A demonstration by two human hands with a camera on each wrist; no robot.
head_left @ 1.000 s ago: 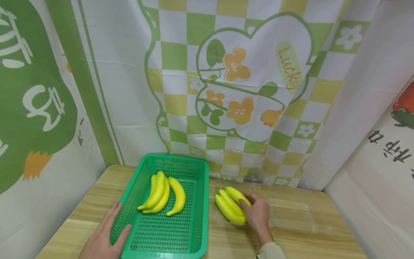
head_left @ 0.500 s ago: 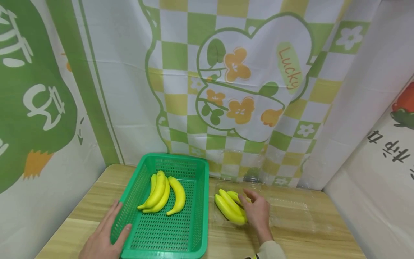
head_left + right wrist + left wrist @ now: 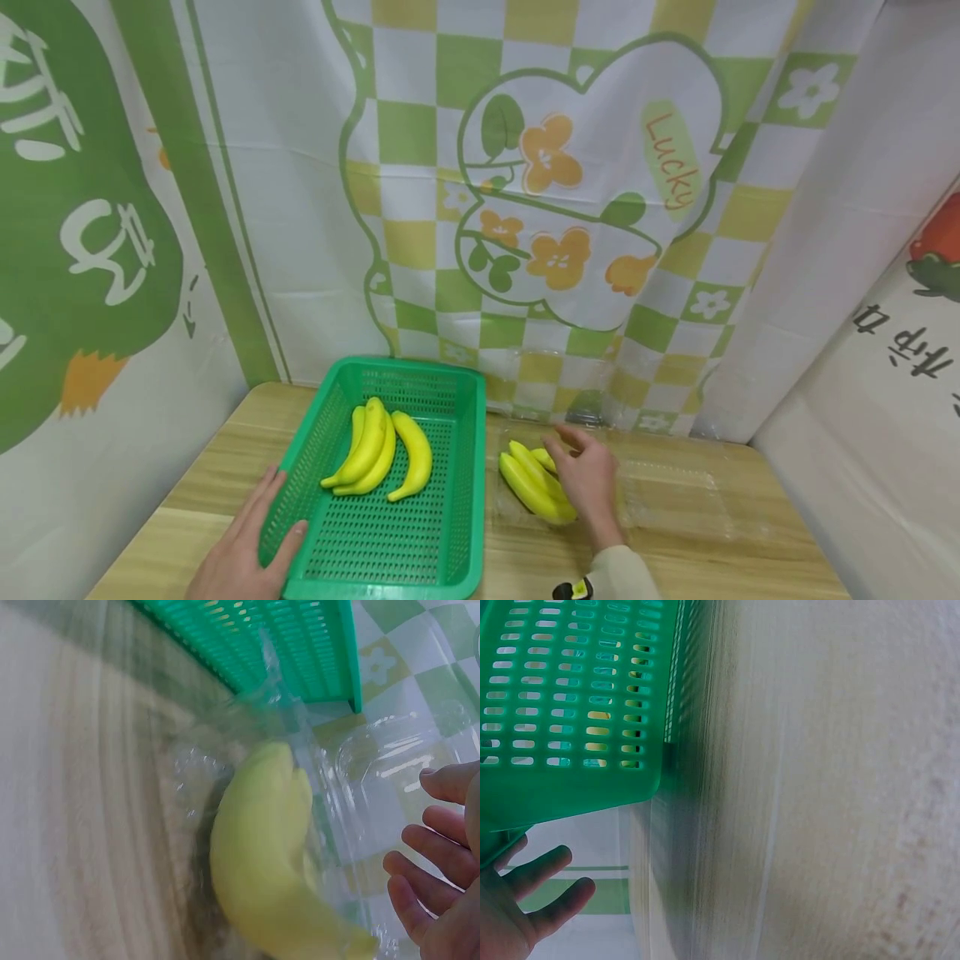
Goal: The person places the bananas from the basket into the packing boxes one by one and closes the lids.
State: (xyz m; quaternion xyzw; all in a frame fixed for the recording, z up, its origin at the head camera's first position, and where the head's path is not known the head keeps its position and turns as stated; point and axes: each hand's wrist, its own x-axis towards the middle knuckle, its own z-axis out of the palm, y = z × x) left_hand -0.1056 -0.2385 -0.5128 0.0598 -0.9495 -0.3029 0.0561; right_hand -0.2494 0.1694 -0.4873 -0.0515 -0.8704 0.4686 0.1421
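My left hand point(image 3: 243, 542) lies at the near left side of a green perforated basket point(image 3: 480, 500), thumb over the rim and fingers extended along the outside. Inside the basket are several yellow bananas point(image 3: 367, 450). To its right, in a clear plastic container point(image 3: 375, 765), sit more bananas point(image 3: 528, 487). Over their right end hovers my right hand point(image 3: 588, 479), its fingers loosely bent and holding nothing; it hides part of the rearmost banana point(image 3: 544, 458). In the right wrist view a gap shows between the fingers and the nearest banana point(image 3: 259, 847).
A wooden table point(image 3: 540, 567) carries the basket and the container. The container's clear lid point(image 3: 558, 387) stands up at the back against a checked curtain point(image 3: 405, 133). Another clear plastic section point(image 3: 675, 496) lies to the right. Printed cloth point(image 3: 885, 317) encloses the sides.
My right hand has let go of the rearmost banana and risen slightly, moving a little left. That banana now lies lower and more hidden. The left hand stays at the basket.
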